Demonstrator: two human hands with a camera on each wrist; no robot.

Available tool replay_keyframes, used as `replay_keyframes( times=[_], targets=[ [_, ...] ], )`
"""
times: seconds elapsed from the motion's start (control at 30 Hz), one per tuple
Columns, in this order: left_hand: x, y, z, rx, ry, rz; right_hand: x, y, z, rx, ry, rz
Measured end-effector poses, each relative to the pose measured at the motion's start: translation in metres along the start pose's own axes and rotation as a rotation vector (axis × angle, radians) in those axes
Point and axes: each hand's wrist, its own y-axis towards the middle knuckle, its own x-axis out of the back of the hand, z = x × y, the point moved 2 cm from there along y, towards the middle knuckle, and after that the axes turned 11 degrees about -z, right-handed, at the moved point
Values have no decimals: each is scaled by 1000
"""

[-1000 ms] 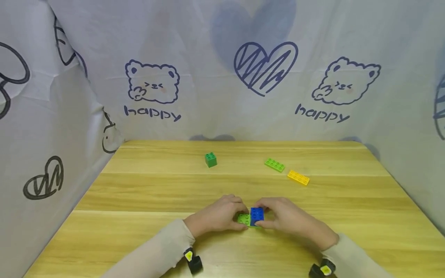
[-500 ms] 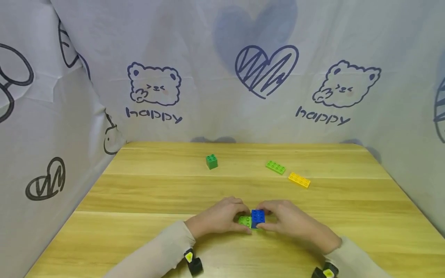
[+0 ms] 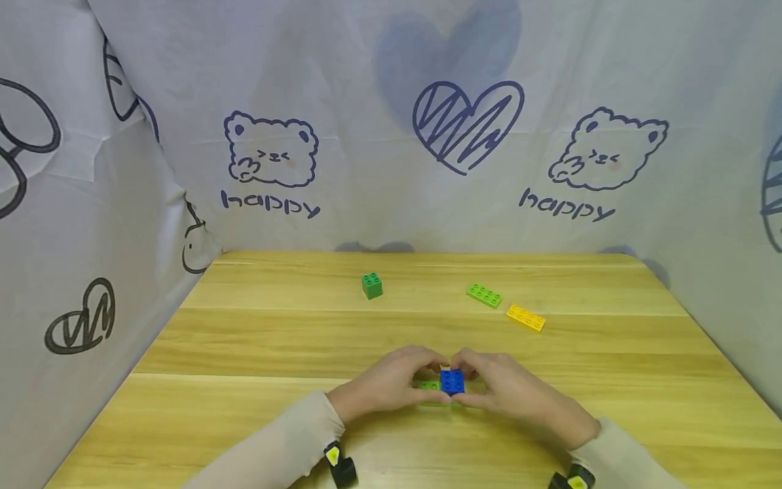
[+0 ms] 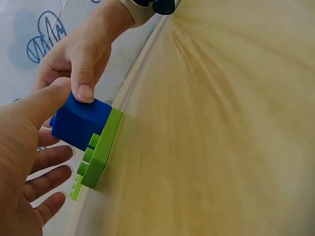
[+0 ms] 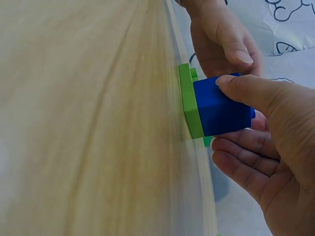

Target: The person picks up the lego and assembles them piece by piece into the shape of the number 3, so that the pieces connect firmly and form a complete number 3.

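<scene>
A blue building brick [image 3: 452, 382] sits on the right end of a light green studded plate [image 3: 430, 386]. My right hand [image 3: 510, 384] pinches this brick, its thumb on the near side and fingers on the far side; the right wrist view shows that thumb pressed on the blue brick [image 5: 224, 105]. From the left, my left hand [image 3: 391, 380] bends its thumb and index finger round the same brick, over the plate's bare studs. Its other fingers are spread in the left wrist view. Whether its thumb presses firmly is hard to tell.
Farther back on the wooden table [image 3: 275, 339] stand a dark green brick [image 3: 371, 286], a light green plate [image 3: 485, 295] and a yellow plate [image 3: 526, 318]. Printed white cloth [image 3: 379, 170] hangs behind the table and at both sides.
My left hand has slid slightly right, from the light green plate's left end to the blue brick. My right hand stays on the brick. The view has tilted a little.
</scene>
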Motion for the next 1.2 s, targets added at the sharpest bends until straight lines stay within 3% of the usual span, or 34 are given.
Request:
replay_keyframes(
  times=[0.57,0.93,1.2],
  targets=[
    [0,0,-5,-91,50,-66,9,0,3,-15,-37,9],
    [1,-1,-12,-98,186,-64,31,1,-6,-68,-134,-111],
    [1,-1,-12,-150,230,-96,47,1,-21,-112,-199,-230]
  ],
)
